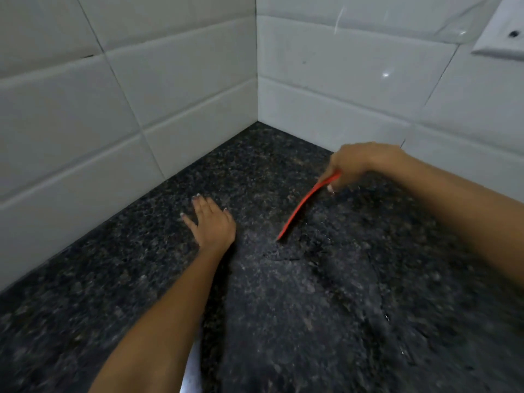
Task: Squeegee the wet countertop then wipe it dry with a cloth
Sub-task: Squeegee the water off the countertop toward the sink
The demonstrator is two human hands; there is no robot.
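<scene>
A dark speckled granite countertop [297, 307] fills the lower part of the head view and runs into a tiled corner. My right hand [357, 163] grips the top of a red squeegee [300, 208], whose blade slants down to the left and touches the stone near the middle. A film of water and a small ridge of it lie just below the blade's lower end. My left hand [211, 222] rests flat on the counter to the left of the squeegee, fingers spread, holding nothing. No cloth is in view.
White tiled walls [141, 95] meet in a corner behind the counter. A white wall socket plate [502, 38] sits at the upper right. A strip of bright metal [192, 373] shows at the bottom edge under my left forearm.
</scene>
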